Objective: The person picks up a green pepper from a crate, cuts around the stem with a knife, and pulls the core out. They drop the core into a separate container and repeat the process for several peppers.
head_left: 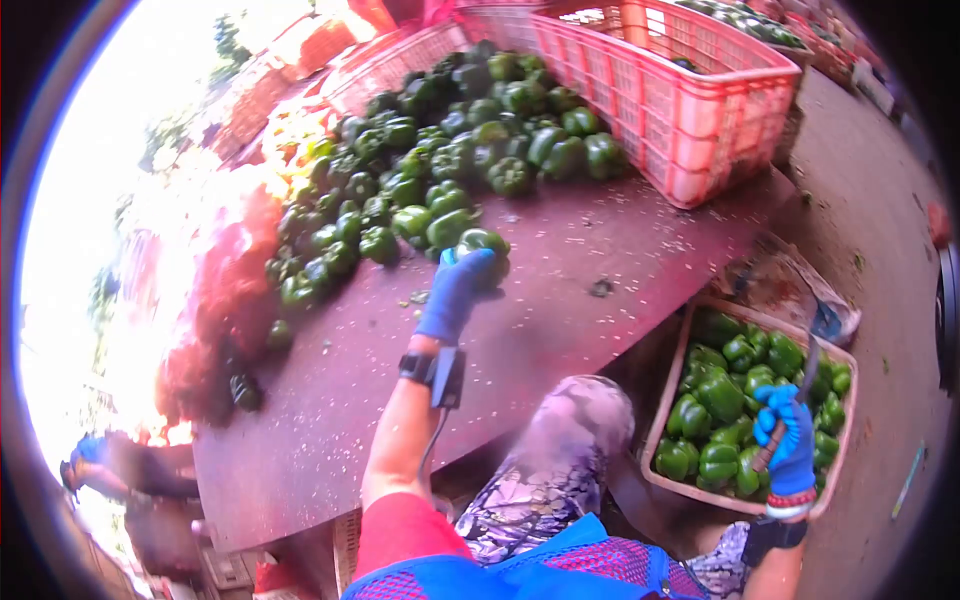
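Observation:
My left hand point(458, 290), in a blue glove, is closed on a green pepper point(482, 241) at the near edge of a big pile of green peppers point(450, 130) on the table point(560, 290). At the lower right my right hand point(788, 435), also gloved in blue, grips a knife point(810, 368) by its handle, blade pointing up. That hand is over a crate point(650, 440) filled with green peppers point(720, 395), which stands beside the table, lower than its top.
A pink plastic crate point(690, 110) stands at the table's back right. Reddish bags point(220, 290) line the left side. Behind the low crate lies a sack point(790, 280). Another person's arm point(130, 465) shows at the far lower left.

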